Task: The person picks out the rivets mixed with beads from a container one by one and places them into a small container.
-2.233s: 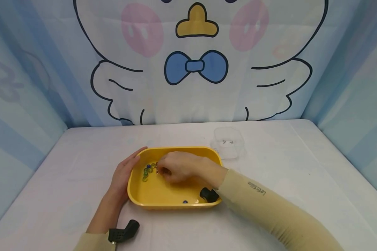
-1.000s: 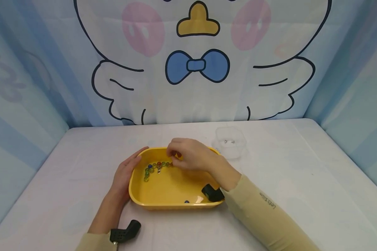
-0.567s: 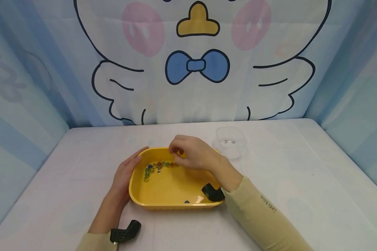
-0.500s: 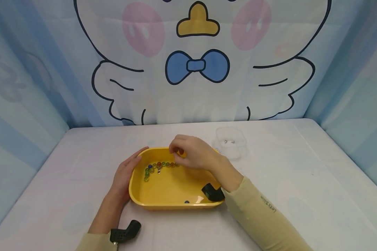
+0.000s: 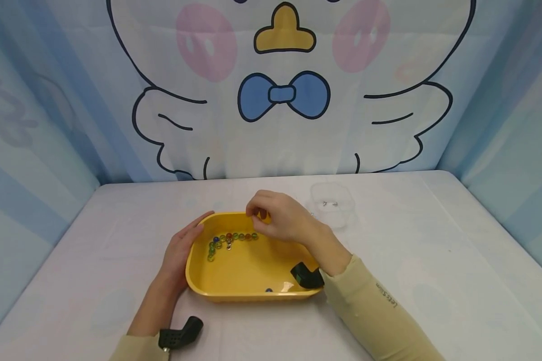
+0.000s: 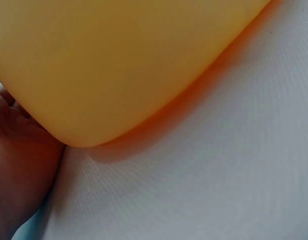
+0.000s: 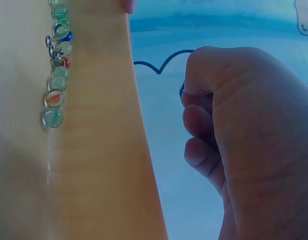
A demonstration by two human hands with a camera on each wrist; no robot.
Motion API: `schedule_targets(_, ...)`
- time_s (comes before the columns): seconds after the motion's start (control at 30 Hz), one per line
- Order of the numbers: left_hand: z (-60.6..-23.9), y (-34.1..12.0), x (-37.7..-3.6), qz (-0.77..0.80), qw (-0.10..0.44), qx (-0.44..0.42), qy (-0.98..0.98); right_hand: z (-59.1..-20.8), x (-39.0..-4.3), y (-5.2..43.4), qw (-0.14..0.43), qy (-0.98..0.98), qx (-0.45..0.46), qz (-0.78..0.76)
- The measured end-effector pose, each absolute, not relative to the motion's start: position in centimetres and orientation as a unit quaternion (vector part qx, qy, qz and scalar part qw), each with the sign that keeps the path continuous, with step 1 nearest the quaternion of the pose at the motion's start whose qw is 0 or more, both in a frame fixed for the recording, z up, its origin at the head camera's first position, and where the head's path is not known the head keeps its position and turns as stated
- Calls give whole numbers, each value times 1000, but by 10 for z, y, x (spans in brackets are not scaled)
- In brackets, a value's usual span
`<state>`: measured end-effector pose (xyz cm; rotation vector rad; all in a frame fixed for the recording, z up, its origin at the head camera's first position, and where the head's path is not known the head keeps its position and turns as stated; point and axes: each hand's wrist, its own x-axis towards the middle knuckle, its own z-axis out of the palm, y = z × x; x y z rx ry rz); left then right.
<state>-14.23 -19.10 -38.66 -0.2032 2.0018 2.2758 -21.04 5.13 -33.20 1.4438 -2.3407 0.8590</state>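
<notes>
My left hand [image 5: 179, 252] lies along the left side of the yellow tray [image 5: 226, 297], fingers extended against its outer wall and rim. My right hand [image 5: 282, 215] hovers over the tray's far rim, its fingers curled; no thing shows between them, though the thumb tip is partly hidden. Inside the tray, a bent row of glass marbles [image 5: 241, 236] runs along the far wall and down the left side. Small metal pieces [image 5: 229, 244] lie beside a red marble; in the right wrist view, ring-like metal bits [image 7: 53, 50] show next to the marbles.
A single blue marble [image 5: 268, 290] sits by the tray's near wall. Beyond the tray's far right corner stands a clear plastic box [image 5: 334, 213] with tiny metal pieces in it. A white cloth [image 5: 433, 260] covers the table, and a printed curtain [image 5: 280, 145] hangs behind.
The right hand has moved from the marble row up and right to the far rim, uncovering the row's right end and the metal pieces. The left hand has stayed on the tray.
</notes>
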Motion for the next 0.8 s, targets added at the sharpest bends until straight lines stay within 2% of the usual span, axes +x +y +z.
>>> schedule_targets(0.27, -390, -193, -144, 745, 55, -73, 660, -333, -217, 59, 124, -798, 467, 360)
schedule_targets(0.8, -388, -192, -145, 731, 59, -80, 675, -322, -220, 76, 176, -792, 463, 357)
